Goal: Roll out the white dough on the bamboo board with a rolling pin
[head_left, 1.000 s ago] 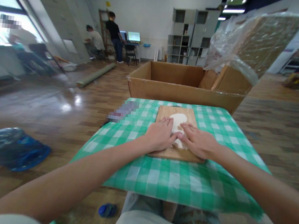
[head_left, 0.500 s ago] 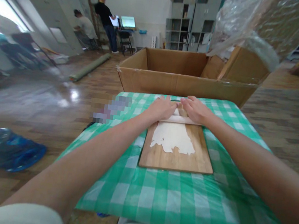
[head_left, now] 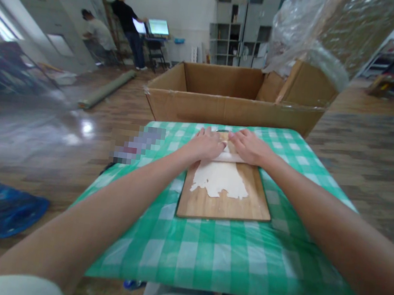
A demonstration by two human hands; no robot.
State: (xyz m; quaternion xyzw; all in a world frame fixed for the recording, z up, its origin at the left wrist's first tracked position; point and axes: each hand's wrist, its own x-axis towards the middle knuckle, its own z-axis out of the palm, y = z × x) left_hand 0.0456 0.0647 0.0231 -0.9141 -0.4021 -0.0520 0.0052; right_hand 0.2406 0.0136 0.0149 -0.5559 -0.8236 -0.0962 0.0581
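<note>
Both my hands press on a pale rolling pin [head_left: 230, 157] lying crosswise over a thin white dough sheet [head_left: 220, 179]. My left hand [head_left: 207, 145] is over the pin's left end, fingers pointing forward over it. At the right end, my right hand [head_left: 249, 147] bears down in the same way. Palms and fingers hide much of the pin. The dough has a ragged near edge and lies on a wooden cutting board [head_left: 223, 210]. Beyond the pin, a bit of white dough shows between my hands.
A green-and-white checked cloth covers the table [head_left: 212, 259]. A blurred-out item [head_left: 140, 145] lies at its left edge. A big open cardboard box [head_left: 230, 111] stands behind. Blue plastic [head_left: 3, 207] is on the floor at left. Other people [head_left: 128, 24] are at the far wall.
The whole view has shifted, so the table and board appear further left. Against the board, my hands and the rolling pin have come slightly closer to me.
</note>
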